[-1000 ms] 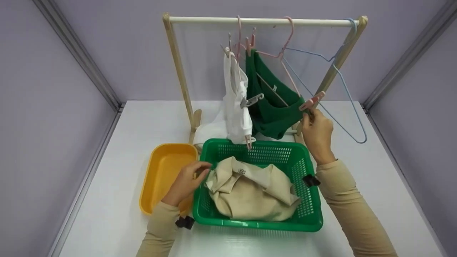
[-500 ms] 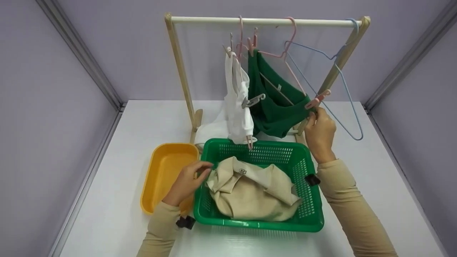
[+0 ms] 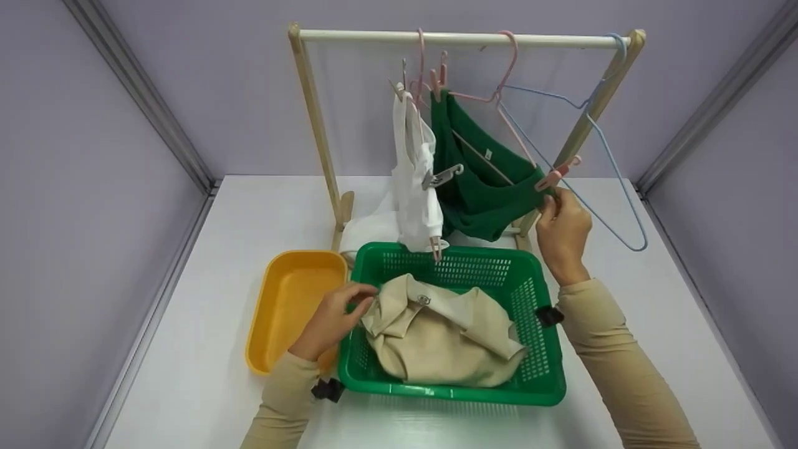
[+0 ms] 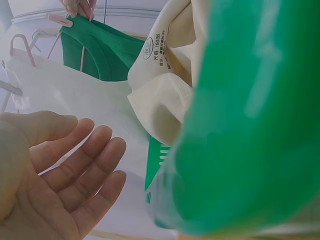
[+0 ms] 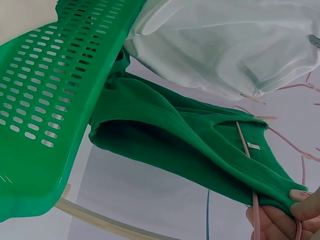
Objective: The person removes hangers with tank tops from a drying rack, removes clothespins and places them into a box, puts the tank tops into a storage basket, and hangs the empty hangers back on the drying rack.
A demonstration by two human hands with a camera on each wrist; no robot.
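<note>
A green sleeveless top (image 3: 486,199) hangs on a pink hanger (image 3: 508,118), a pink clothespin (image 3: 442,81) at one shoulder and another pink clothespin (image 3: 558,174) at the other. Just below that second pin, my right hand (image 3: 564,231) pinches the top's edge between thumb and fingers; the right wrist view shows the fabric and hanger arm (image 5: 256,220) there. My left hand (image 3: 336,315) hovers over the left rim of a green basket (image 3: 449,393), fingers loosely bent and holding nothing, as the left wrist view confirms. A beige garment (image 3: 442,337) with printed lettering lies bunched in the basket.
A white garment (image 3: 414,181) with grey and pink clips hangs left of the green top. The blue hanger (image 3: 614,162) hangs bare at the right end of the white rod (image 3: 374,35). A yellow tray (image 3: 290,299) stands left of the basket.
My right hand has moved slightly right, drawing the green top's shoulder and clothespin with it. The left hand has shifted a little rightward. The blue hanger has swung slightly.
</note>
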